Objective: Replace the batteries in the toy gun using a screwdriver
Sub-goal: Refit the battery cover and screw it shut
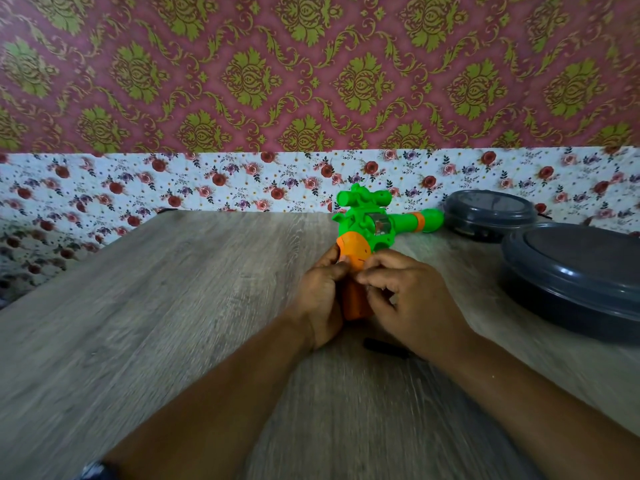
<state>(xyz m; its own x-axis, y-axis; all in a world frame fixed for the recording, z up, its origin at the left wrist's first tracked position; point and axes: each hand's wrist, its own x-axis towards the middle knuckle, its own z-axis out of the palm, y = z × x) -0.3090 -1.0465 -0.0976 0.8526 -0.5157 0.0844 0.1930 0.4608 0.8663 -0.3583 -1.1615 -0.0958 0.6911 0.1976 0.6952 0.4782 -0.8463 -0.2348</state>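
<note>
Worktop point(173, 323): grey wood grain; it carries the toy gun near its far middle, with two dark round lidded containers point(575, 275) at the right.
Toy gun point(372, 223): green body with a scope on top, barrel pointing right with an orange band, orange handle toward the person.
Left hand point(320, 299): grips the orange handle from the left, fingers curled round it.
Right hand point(412, 292): fingers bent, tips pinching at the handle's side; what they pinch is hidden.
Dark stick point(384, 348): lies on the worktop under the right wrist, likely the screwdriver, set down.
Progress: judged mid-task, working the battery cover by hand; no batteries visible, cover's state unclear.
</note>
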